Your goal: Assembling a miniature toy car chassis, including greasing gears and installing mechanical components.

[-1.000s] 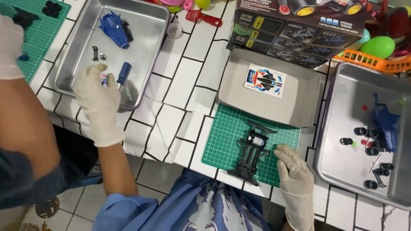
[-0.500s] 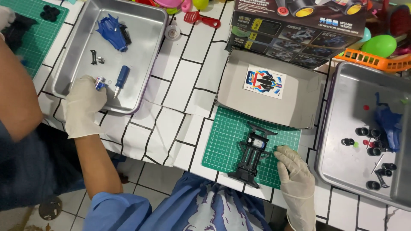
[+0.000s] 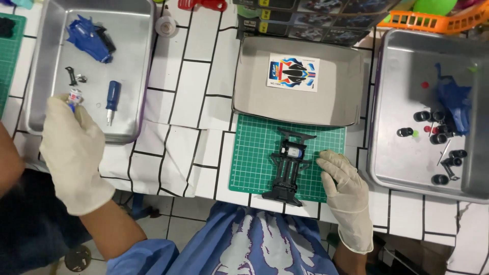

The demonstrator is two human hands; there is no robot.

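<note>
Over on the left, the left hand (image 3: pixel 71 147) in its white glove is hovering at the near corner of the left metal tray (image 3: pixel 35 76), fingertips pinching a small tube with a blue and red end (image 3: pixel 75 95). Inside that tray, a blue-handled screwdriver (image 3: pixel 111 100) is lying just beside the tube, a small black clip part (image 3: pixel 71 75) is sitting a little further in, and a blue car body shell (image 3: pixel 90 38) is resting at the far end. Moving across the white tiled table (image 3: pixel 188 86), the black toy car chassis (image 3: pixel 288 165) is sitting on the green cutting mat (image 3: pixel 254 153), its nose pointing toward the shallow grey tray (image 3: pixel 254 91) carrying a sticker sheet (image 3: pixel 293 73). The right hand (image 3: pixel 346 188) is lying flat on the mat just beside the chassis, fingers loosely together, gripping nothing. Far right, the right metal tray (image 3: pixel 402 168) is holding black wheels (image 3: pixel 438 132) and another blue shell piece (image 3: pixel 453 102).
</note>
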